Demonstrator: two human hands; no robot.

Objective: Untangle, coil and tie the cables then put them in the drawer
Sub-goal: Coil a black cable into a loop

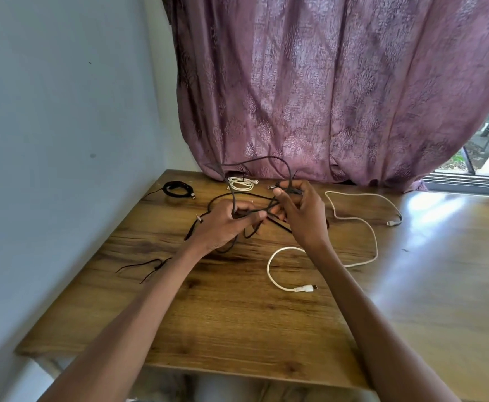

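A tangled black cable [254, 162] loops up above the wooden table [237, 329] between both hands. My left hand [225, 224] grips its strands from the left. My right hand [301, 213] pinches it near the plug end, just to the right. A long white cable [365, 224] lies loose on the table to the right, its plug end near the front. Further back, a coiled black cable [178, 189] lies at the left and a coiled white cable [240, 183] sits by the curtain. No drawer is in view.
Thin black ties [147, 266] lie on the table's left side. A purple curtain [339, 88] hangs behind the table and touches its back edge. A pale wall [63, 126] runs along the left. The wooden floor [455, 256] and a glass door are at the right.
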